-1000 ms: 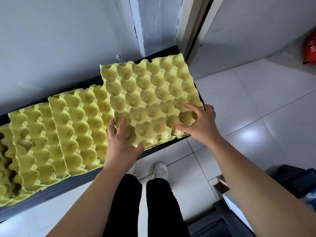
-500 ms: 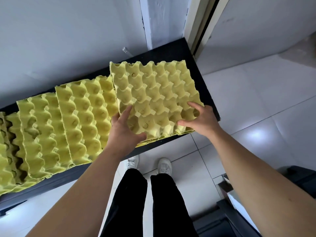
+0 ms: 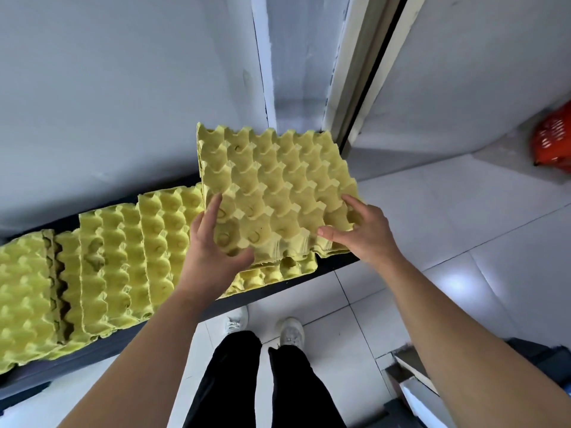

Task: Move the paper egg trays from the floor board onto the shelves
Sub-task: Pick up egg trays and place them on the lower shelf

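Over the right end of the dark shelf (image 3: 336,264), a stack of egg trays (image 3: 278,186) sits in both hands, its far edge tilted up toward the wall and its near edge low, just above another tray (image 3: 279,271) that lies flat on the shelf. These are pale yellow moulded paper trays, nested tight, with rows of round cups and pointed peaks between them and ragged, fibrous rims. At the near left corner, the left hand (image 3: 213,251) grips the stack: the thumb is bent over the near rim, one finger lies stretched along the left side of the top, and the other fingers are hidden beneath. At the near right corner, the right hand (image 3: 367,233) holds it with fingers spread and bent over the cups at the right edge, the thumb pointing left along the near rim. To the left, a row of egg trays (image 3: 117,267) fills the shelf, overlapping like shingles and running out of view. Behind the shelf stands a plain grey wall (image 3: 123,88), and right of it a pale door frame (image 3: 361,66) with a dark gap. White glossy floor tiles (image 3: 463,227) spread to the right, where a red mesh basket (image 3: 553,137) rests at the far edge. Nearest are black trousers (image 3: 247,381) and white shoes (image 3: 290,332), and at near right some dark boxy item (image 3: 540,356) that I cannot identify.
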The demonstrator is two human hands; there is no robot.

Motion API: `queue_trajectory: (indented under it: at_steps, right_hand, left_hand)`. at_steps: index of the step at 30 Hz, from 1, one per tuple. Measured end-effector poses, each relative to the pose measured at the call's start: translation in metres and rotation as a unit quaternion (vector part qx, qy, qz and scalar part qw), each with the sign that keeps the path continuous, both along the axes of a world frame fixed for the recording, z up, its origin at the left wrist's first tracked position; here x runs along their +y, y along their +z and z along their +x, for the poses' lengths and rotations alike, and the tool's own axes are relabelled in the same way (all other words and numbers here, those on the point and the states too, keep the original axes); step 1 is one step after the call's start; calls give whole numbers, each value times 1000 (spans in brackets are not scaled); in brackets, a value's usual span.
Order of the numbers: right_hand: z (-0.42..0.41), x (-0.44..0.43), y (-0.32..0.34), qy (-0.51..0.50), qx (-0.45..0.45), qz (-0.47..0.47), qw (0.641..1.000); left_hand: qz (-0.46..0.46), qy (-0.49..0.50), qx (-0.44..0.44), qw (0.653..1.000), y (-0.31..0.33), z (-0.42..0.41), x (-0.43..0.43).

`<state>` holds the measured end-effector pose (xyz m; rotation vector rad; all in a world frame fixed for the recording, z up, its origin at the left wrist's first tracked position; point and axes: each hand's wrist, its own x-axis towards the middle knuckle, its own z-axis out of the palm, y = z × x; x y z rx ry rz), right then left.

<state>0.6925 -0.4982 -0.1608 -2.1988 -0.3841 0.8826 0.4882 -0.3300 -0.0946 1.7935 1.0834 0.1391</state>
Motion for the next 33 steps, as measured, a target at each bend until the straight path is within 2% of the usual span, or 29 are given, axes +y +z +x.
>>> queue_trajectory:
  at_steps: [9, 19, 28, 33]
  right_hand:
    - [-60, 40, 111, 76, -63, 29, 995]
    - [-172, 132, 198, 224, -173, 51, 958]
    - [-342, 215, 253, 325, -214, 76, 918]
    - [-450, 255, 272, 366, -237, 111, 893]
  left_hand:
    - [64, 19, 39, 997, 94, -88, 19]
    - [75, 157, 17, 985, 157, -233, 53]
    - [101, 269, -34, 957, 203, -414, 73]
    - [143, 300, -49, 942, 235, -527, 83]
